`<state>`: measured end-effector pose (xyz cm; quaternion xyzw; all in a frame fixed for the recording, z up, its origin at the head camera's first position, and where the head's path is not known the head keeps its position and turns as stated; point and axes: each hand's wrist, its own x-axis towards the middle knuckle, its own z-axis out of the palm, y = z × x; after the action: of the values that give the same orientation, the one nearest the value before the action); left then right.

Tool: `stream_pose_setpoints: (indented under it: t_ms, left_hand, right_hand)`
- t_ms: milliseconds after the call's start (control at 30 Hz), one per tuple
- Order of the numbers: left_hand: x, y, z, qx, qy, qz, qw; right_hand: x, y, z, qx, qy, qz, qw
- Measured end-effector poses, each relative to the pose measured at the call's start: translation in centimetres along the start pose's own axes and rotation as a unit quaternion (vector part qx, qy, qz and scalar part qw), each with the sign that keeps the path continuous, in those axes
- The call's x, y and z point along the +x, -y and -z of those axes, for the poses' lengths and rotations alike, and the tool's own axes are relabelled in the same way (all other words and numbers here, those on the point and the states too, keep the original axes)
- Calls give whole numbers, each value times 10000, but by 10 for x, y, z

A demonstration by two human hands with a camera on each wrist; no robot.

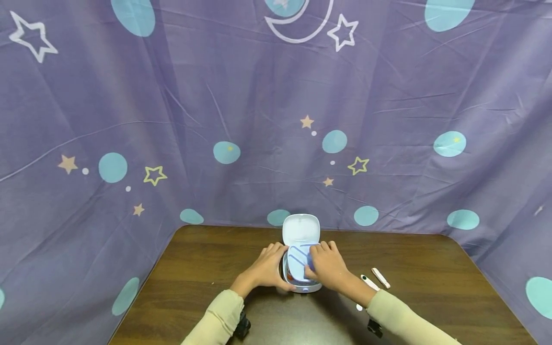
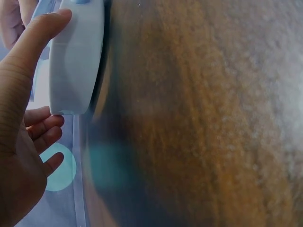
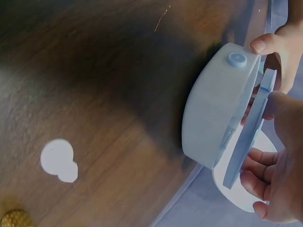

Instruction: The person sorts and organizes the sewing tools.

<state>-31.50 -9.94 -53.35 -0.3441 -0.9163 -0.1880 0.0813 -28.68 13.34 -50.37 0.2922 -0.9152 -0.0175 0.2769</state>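
A white case [image 1: 307, 289] stands on the table with its hinged lid [image 1: 301, 229] raised at the back. My left hand [image 1: 265, 270] grips the case from the left, thumb on the front rim and fingers around the side, as the left wrist view also shows on the white wall [image 2: 75, 71]. My right hand [image 1: 329, 266] pinches a light blue flat tray [image 1: 297, 264] with slanted ridges, which is tilted over the case's opening. In the right wrist view the tray [image 3: 248, 135] appears edge-on, between thumb and fingers. Something reddish shows under it; most of the inside is hidden.
On the wooden table [image 1: 207, 268], right of the case, lie two slim white pieces [image 1: 381, 278]. A small white rounded piece [image 3: 57, 158] lies nearer the front. A gold textured thing [image 3: 14, 219] is at the right wrist view's corner. A purple curtain [image 1: 258, 191] hangs behind.
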Motion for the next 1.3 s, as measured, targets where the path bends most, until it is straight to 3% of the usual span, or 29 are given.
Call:
stream_pose_setpoints:
  t_ms: [733, 1300]
  left_hand:
    - [1, -1, 2, -265, 150, 170, 9994]
    - [2, -4, 5, -306, 165, 233, 9991]
  right_hand:
    - [4, 12, -11, 72, 470, -205, 9987]
    - [3, 14, -12, 102, 257, -50, 9996]
